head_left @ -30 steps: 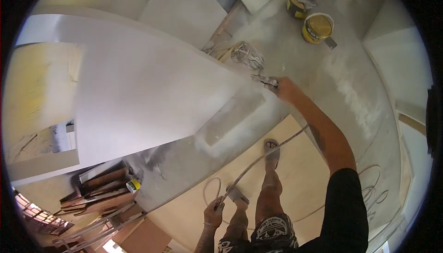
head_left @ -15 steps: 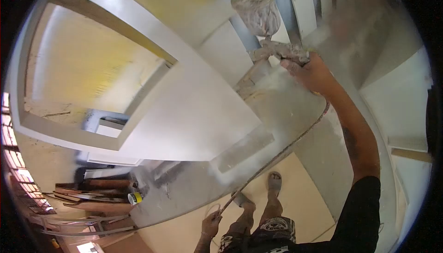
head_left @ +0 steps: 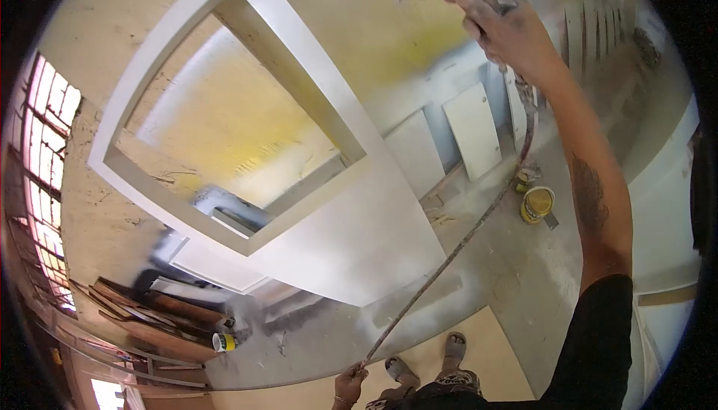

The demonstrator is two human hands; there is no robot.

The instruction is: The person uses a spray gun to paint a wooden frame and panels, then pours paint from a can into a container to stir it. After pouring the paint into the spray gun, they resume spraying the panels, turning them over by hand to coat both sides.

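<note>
The person wears a black top with a short sleeve (head_left: pixel 598 335) — it ends just above the elbow, and the rest of the arm is bare. There is a dark tattoo (head_left: pixel 591 193) on the right forearm, long and a bit smudgy in shape. The right hand (head_left: pixel 512 32) has no glove and looks dusty. The left hand (head_left: pixel 348 384) is bare too, with a thin band (head_left: pixel 340 399) around the wrist. Down low are patterned shorts (head_left: pixel 456 384), dark with pale marks — and open sandals (head_left: pixel 455 349) on the feet.
</note>
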